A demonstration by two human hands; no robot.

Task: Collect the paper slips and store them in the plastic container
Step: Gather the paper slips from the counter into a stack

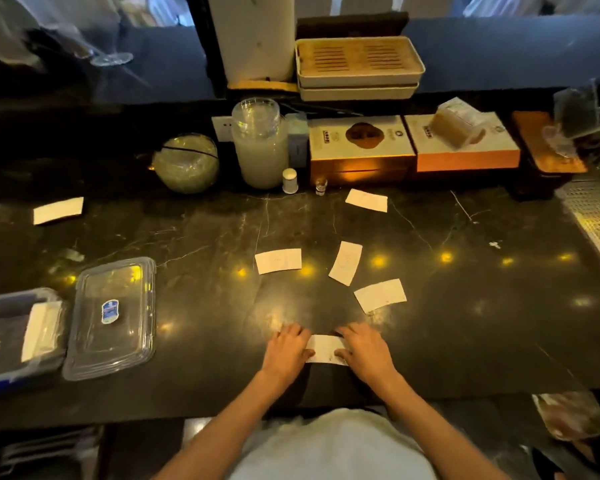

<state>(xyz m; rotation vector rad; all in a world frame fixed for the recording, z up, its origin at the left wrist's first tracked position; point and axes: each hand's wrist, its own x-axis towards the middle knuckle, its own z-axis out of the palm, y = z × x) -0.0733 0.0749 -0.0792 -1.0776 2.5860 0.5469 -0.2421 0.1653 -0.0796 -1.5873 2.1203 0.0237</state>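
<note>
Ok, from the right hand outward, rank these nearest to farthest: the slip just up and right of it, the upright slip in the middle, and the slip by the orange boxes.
From the right hand:
1. Slip just up and right of it, nearest.
2. Upright slip, mid-counter.
3. Slip by the orange boxes, at the back, farthest.

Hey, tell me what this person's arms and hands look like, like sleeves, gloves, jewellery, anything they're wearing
Both forearms are bare to the bottom of the picture, with no sleeves showing. The left hand and right hand wear no gloves; no rings, watch or bracelet are visible. A pale, light-coloured garment covers the torso between the arms.
</note>
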